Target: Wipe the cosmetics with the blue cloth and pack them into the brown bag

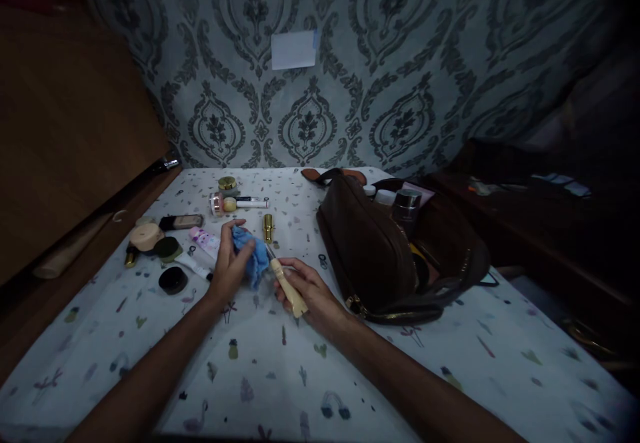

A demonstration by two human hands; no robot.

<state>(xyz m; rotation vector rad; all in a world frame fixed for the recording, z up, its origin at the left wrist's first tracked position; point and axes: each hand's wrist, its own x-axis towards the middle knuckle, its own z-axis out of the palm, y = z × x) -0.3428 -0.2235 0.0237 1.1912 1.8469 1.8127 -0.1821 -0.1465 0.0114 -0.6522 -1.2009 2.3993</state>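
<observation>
My left hand point(230, 269) is closed on a crumpled blue cloth point(256, 261). In my right hand point(317, 294) is a brush point(287, 285) with a cream-coloured handle and a metal collar, its far end reaching to the cloth. The brush head is hidden by the cloth. Just beyond the hands a gold lipstick tube point(269, 227) lies on the patterned sheet. Beside my left wrist are a purple-and-white tube point(204, 241) and a slim white tube point(195, 266).
A brown toiletry bag point(365, 249) stands open at right, with a silver-lidded jar point(407, 204) inside. Leftward lie a black round jar point(173, 281), a beige round compact point(146, 237) and a foundation bottle point(183, 221). Behind them are a gold-lidded jar point(227, 184) and a white stick point(253, 204).
</observation>
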